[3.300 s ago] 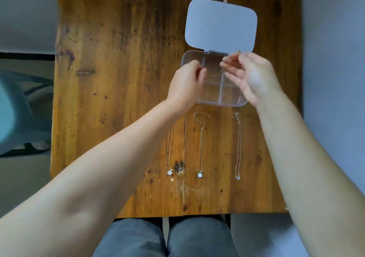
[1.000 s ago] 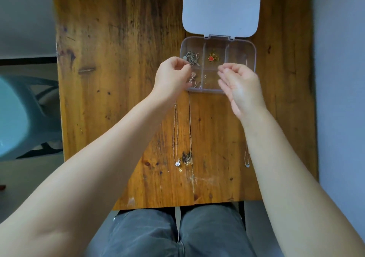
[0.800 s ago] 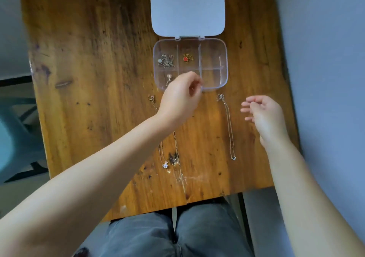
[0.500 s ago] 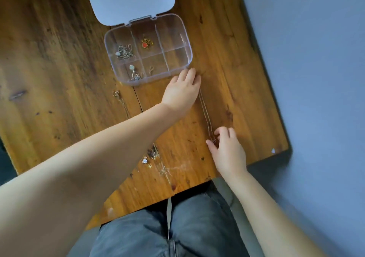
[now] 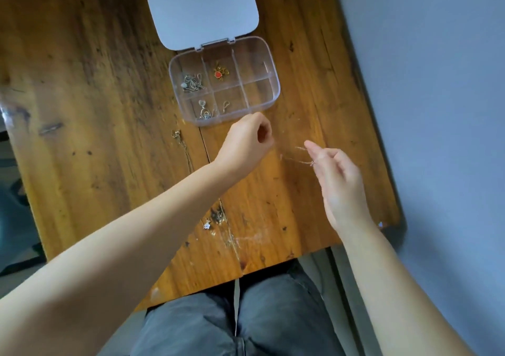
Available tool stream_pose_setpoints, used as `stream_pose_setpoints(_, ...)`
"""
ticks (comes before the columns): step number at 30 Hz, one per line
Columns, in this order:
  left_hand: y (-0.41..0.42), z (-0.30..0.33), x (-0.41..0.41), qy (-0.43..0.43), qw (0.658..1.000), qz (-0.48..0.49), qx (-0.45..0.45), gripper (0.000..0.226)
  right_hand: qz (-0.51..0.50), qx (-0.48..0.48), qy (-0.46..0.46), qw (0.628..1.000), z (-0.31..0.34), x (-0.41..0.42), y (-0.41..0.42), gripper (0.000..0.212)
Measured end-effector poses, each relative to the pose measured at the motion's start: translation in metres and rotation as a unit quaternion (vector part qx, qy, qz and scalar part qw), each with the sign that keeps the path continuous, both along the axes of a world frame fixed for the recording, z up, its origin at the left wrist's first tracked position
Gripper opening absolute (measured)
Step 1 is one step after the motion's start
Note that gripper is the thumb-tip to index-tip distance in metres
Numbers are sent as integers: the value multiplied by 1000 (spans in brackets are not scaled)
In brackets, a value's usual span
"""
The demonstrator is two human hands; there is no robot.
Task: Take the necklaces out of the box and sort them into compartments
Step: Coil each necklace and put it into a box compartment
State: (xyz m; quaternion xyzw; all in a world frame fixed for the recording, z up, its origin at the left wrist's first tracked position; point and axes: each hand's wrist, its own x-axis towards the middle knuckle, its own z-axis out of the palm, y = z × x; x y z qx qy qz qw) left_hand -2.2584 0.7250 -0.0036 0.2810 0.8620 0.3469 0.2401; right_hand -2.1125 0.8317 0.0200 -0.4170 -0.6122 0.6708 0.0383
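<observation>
The wooden table (image 5: 95, 109) fills most of the view, with the person's grey-trousered legs (image 5: 232, 323) below its near edge. Toward the far side sits the clear plastic box (image 5: 274, 93), its opaque lid (image 5: 202, 8) swung open and lying flat behind it. Of the six compartments, the far-left one holds a silver chain heap (image 5: 192, 83), the far-middle one a necklace with a red pendant (image 5: 220, 73), and the near-left one another silver necklace (image 5: 204, 109); a small hook-like piece lies in the near-middle one. In front of the box, the left hand (image 5: 247, 143) and the right hand (image 5: 338, 180) hold a thin necklace (image 5: 296, 154) stretched between them above the table, each hand's fingers pinched on one end. A second thin necklace (image 5: 183, 148) lies on the wood left of the left forearm, its flower pendant (image 5: 207, 224) showing nearer the table's front edge.
</observation>
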Motion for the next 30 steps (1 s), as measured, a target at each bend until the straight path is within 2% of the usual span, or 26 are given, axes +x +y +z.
stream_pose_setpoints(1, -3, 10, 0, -22, 998, 44, 35, 9, -28, -81, 53, 995, 8, -12, 5, 25)
stream_pose_setpoints(3, -5, 33, -4, -90, 983, 120, 111, 12, -68, -223, 147, 961, 23, -39, 15, 23)
stream_pose_setpoints(6, -6, 60, -21, -154, 950, 179, 203, 10, -74, -298, 206, 929, 36, -78, 24, 15)
stream_pose_setpoints(9, -1, 70, -44, -148, 937, 208, 238, 10, -30, -269, 196, 942, 43, -116, 23, 14)
stream_pose_setpoints(14, 5, 50, -72, -139, 951, 233, 146, 11, 15, -179, 101, 979, 32, -153, 6, 12)
stream_pose_setpoints(16, 9, 43, -74, -145, 954, 227, 128, 11, 2, -190, 93, 977, 27, -156, 5, 12)
stream_pose_setpoints(21, 22, 41, -75, -174, 943, 229, 165, 10, -17, -208, 101, 973, 22, -154, 12, 13)
stream_pose_setpoints(30, -2, 33, -79, -179, 946, 233, 137, 14, 38, -230, 65, 970, 22, -158, 3, 10)
